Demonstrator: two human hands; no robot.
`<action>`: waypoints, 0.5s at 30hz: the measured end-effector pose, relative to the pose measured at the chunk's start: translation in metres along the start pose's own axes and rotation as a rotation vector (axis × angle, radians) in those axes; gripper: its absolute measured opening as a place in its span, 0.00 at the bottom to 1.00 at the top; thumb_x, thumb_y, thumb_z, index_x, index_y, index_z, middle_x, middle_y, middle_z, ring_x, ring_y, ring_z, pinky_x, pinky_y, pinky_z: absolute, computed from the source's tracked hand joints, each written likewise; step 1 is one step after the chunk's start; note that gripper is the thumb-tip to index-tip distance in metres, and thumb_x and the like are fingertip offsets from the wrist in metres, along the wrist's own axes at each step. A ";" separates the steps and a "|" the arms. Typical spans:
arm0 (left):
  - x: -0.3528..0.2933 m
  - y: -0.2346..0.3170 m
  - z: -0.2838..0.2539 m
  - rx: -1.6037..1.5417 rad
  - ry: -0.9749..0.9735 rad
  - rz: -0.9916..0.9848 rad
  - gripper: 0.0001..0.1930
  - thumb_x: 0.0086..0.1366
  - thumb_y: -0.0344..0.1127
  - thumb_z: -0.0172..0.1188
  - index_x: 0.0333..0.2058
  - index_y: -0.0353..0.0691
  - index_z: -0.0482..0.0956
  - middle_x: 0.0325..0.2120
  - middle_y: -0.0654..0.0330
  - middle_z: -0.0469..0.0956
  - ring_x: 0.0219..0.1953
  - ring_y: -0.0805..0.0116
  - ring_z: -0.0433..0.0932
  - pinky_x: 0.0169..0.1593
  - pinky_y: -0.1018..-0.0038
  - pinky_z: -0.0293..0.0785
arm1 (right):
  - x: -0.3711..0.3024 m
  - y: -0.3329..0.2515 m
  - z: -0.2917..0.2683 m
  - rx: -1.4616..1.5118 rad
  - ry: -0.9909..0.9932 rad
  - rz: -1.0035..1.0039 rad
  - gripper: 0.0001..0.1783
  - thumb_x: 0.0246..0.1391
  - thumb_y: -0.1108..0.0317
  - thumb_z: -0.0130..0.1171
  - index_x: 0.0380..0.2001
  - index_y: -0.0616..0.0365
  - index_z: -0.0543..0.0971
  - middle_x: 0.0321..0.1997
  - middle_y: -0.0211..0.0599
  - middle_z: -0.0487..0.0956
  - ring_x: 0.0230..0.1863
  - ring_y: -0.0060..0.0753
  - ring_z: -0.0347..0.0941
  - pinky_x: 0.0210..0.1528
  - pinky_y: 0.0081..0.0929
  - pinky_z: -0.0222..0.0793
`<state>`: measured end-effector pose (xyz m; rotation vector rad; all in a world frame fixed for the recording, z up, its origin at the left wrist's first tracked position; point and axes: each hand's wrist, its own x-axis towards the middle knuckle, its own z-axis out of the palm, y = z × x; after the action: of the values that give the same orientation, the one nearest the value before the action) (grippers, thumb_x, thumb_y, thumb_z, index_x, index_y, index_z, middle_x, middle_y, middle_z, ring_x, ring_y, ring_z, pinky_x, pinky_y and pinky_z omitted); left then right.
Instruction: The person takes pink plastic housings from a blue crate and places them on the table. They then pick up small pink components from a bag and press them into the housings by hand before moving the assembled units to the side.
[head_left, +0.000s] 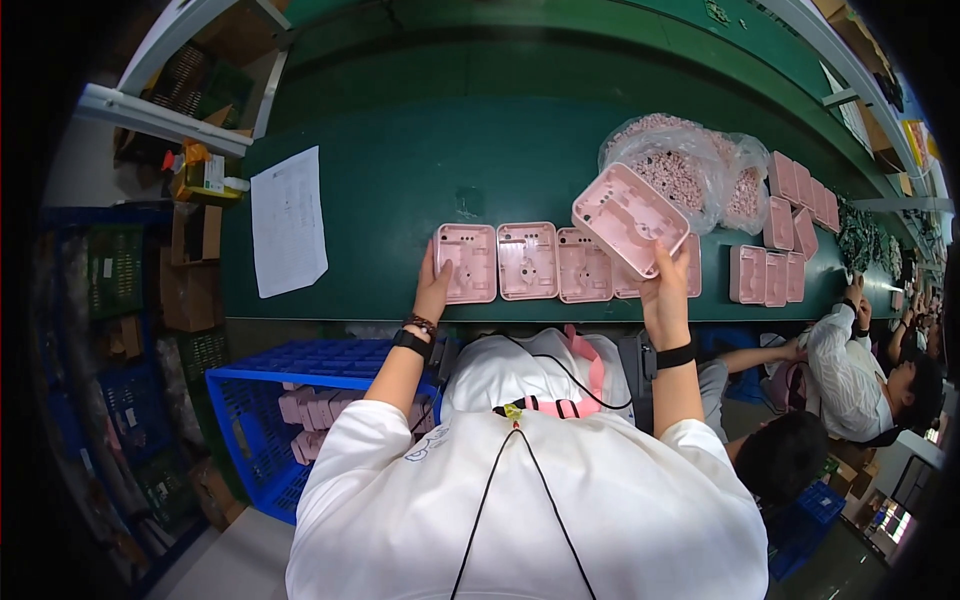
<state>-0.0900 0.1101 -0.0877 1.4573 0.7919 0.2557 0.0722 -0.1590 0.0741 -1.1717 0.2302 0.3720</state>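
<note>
My right hand (667, 284) grips a pink plastic housing (625, 215) by its near corner, tilted and raised over a row of similar housings on the green bench. At the row's left end, my left hand (432, 284) has its fingers round the left side of another pink housing (468, 262), which rests on the bench. Between them lie two more open housings (527, 262), (584, 265) with their insides facing up. Part of the row's right end is hidden under the raised housing and my right hand.
Clear bags of small pink parts (668, 172) lie behind the raised housing. More pink housings (765, 274) stand farther right, near other seated people. A paper sheet (289, 222) lies at left. Below the bench edge, a blue crate (250, 420) holds pink pieces.
</note>
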 end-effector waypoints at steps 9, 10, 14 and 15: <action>0.016 0.023 0.004 0.934 -0.033 -0.002 0.24 0.60 0.44 0.50 0.52 0.38 0.65 0.36 0.49 0.68 0.47 0.51 0.65 0.49 0.61 0.62 | -0.011 0.012 0.004 -0.052 -0.161 0.079 0.27 0.53 0.69 0.51 0.53 0.55 0.53 0.53 0.39 0.64 0.52 0.32 0.65 0.51 0.33 0.66; 0.016 0.021 0.002 0.901 -0.048 -0.017 0.23 0.59 0.44 0.50 0.50 0.37 0.67 0.34 0.49 0.68 0.45 0.50 0.65 0.48 0.60 0.63 | -0.011 0.017 0.009 -0.055 -0.166 0.081 0.27 0.53 0.69 0.51 0.53 0.55 0.53 0.53 0.39 0.64 0.52 0.32 0.65 0.51 0.33 0.66; 0.000 0.046 0.005 0.983 0.229 0.220 0.22 0.62 0.45 0.48 0.50 0.37 0.66 0.38 0.51 0.69 0.46 0.53 0.68 0.46 0.63 0.66 | -0.011 0.038 0.038 -0.229 -0.168 0.045 0.31 0.51 0.70 0.54 0.54 0.55 0.51 0.52 0.39 0.64 0.52 0.30 0.65 0.51 0.30 0.66; -0.005 0.052 0.008 0.980 0.230 0.217 0.22 0.62 0.45 0.48 0.50 0.37 0.66 0.38 0.51 0.69 0.46 0.53 0.68 0.46 0.63 0.66 | -0.013 0.038 0.050 -0.317 -0.188 0.049 0.33 0.50 0.70 0.56 0.54 0.56 0.50 0.52 0.39 0.63 0.52 0.30 0.65 0.50 0.29 0.65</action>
<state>-0.0730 0.1076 -0.0380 2.4763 1.0057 0.2059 0.0441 -0.1020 0.0651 -1.4342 0.0353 0.5735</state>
